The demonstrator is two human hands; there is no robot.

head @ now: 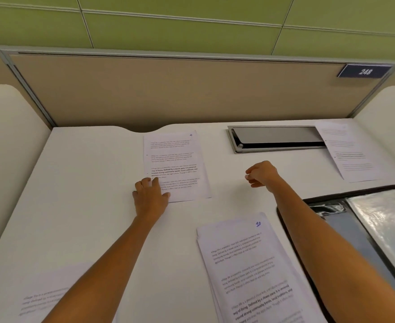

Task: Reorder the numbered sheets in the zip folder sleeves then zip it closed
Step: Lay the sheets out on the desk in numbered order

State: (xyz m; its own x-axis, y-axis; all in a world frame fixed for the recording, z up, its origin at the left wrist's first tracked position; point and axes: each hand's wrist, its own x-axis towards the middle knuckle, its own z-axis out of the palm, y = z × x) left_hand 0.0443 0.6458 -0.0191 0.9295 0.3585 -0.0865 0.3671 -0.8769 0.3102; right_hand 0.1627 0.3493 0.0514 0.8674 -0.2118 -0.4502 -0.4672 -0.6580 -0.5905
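Nearest the lens, a stack of sheets [250, 264] topped by number 10 is lying on the white bench [87, 183], and another printed sheet [45, 297] is running out of frame at lower left. The zip folder [355, 220] is lying open at the right edge, unzipped. Its clear sleeves [383, 220] are catching glare, so their contents cannot be read.

The left hand [151, 197] is pressing with bent fingers on the near-left corner of sheet 4 [180, 159]. The right hand [261, 174] is hovering beside it, loosely curled and holding nothing.

Risks:
- Loose pages are sitting in four separate places, so a number could get skipped.
- Dragging sheet 4 by one corner could skew or crease it.
- The far-right sheet [348, 152] is overlapping a metal cable hatch [273, 138] and could catch there.

Beige partitions [168, 89] are enclosing the bench, a plate reading 248 [365, 71] is hanging on one, and a green wall [191, 19] is rising behind.
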